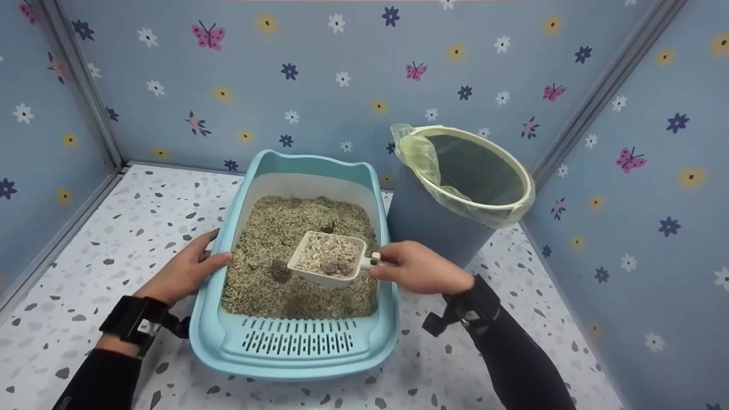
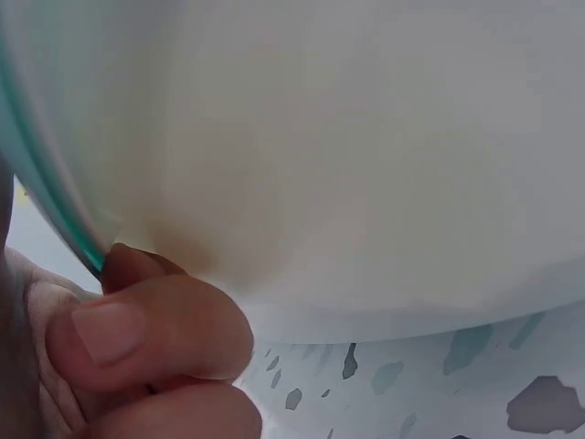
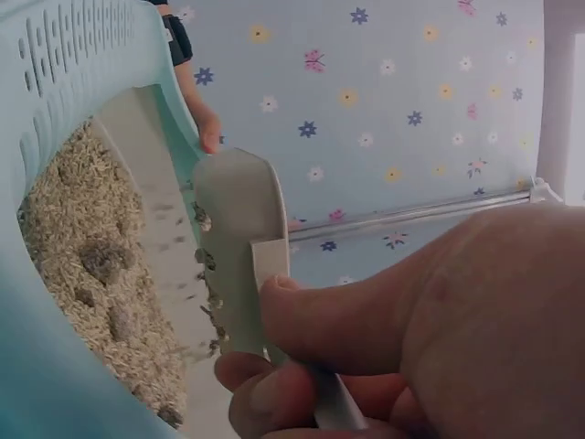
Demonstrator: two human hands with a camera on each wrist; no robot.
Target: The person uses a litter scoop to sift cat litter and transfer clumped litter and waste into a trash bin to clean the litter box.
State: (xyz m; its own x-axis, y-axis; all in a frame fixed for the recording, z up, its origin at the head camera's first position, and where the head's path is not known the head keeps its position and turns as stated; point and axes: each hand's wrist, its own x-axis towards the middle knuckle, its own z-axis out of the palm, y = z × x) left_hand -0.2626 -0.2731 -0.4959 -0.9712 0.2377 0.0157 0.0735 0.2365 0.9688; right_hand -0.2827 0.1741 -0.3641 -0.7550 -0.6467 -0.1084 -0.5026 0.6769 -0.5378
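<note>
A blue litter box (image 1: 296, 367) with a slotted front ledge holds tan litter (image 1: 267, 228) with darker clumps in it. My left hand (image 1: 185, 270) grips its left rim, thumb over the top; in the left wrist view the curled fingers (image 2: 164, 329) show beneath the rim, against the white outer wall. Pinched by its short handle in my right hand (image 1: 418, 267) is a cream litter scoop (image 1: 324, 279), raised above the litter and loaded with litter and a greyish clump. Bits of litter drop from the scoop's underside (image 3: 242, 201) in the right wrist view.
Right of the box stands a grey-blue trash bin (image 1: 438, 222), lined with a pale yellow bag (image 1: 418, 154) folded over its rim. Flowered wall panels (image 1: 342, 68) close in the back and both sides. The floor (image 1: 165, 199) is white with grey speckles.
</note>
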